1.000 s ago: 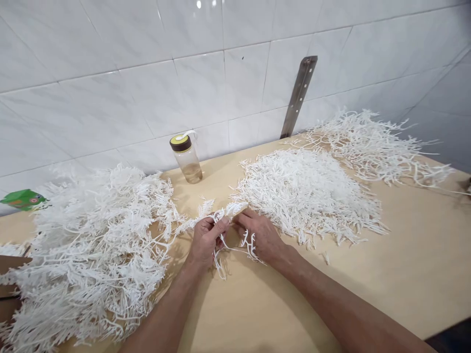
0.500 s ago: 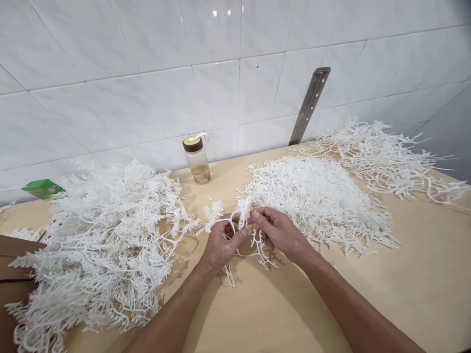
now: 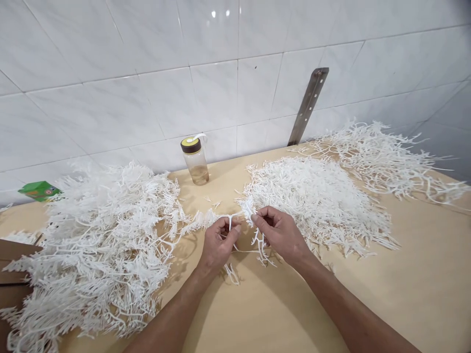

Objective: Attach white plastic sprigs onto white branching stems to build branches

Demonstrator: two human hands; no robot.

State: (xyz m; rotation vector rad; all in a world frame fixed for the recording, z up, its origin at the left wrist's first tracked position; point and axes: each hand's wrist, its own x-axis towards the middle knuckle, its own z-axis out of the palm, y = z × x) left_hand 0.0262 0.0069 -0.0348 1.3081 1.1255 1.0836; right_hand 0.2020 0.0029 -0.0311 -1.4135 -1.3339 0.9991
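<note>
Between my hands is a white branched plastic piece (image 3: 230, 221), its thin stems hanging below my fingers. My left hand (image 3: 221, 241) is closed on a stem of it, thumb against the fingers. My right hand (image 3: 276, 230) pinches a feathery tip of the piece beside the near edge of the middle pile. A large tangled pile of white branched pieces (image 3: 110, 245) lies to the left. Right of centre sits a flatter pile of small white pieces (image 3: 312, 196).
A clear bottle (image 3: 198, 166) with a dark and yellow lid stands near the tiled wall. A metal strip (image 3: 308, 108) leans there. More white stems (image 3: 390, 162) lie far right. At left are a green packet (image 3: 39, 190) and a brown box (image 3: 14, 260). The table (image 3: 423, 274) is light wood.
My hands have moved slightly apart, and the feathery tip has shifted right towards my right hand. The view has shifted a little.
</note>
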